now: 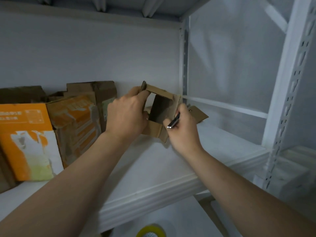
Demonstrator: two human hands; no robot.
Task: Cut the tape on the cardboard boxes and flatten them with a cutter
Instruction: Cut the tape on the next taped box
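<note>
— What are the fingers (136, 94) of the left hand (126, 115) doing?

— They are curling over the upper left wall of the small cardboard box (160, 94), gripping it; the palm is covering most of that side.

— And the right hand (183, 134)?

— Its fingers are closing round the cutter (173, 121), holding it tight; the hand is pressing right against the box's right wall.

— Where is the box sitting?

— The person is holding it up between both hands, just above the white shelf (153, 168) and near the back wall; its lower flaps are hanging close to the shelf board.

— What is it looking like?

— Plain brown corrugated card, squarish, open towards the camera like a short tube; the inside is showing dark.

— Which way is the cutter pointing?

— It is a slim dark bar with a bright metal end; its long axis is running diagonally, the metal end pointing down and left towards the person, the other end pointing up and right along the box's wall; the blade is not showing.

— Anything else lying about?

— The orange-printed boxes (27, 134), torn to white in patches, are standing at the left of the shelf; flattened brown cardboard (104, 91) is leaning on the wall behind them; a flat cardboard piece (199, 114) is lying behind the right hand; a yellowish tape roll (151, 230) is showing at the bottom edge, below the shelf.
</note>
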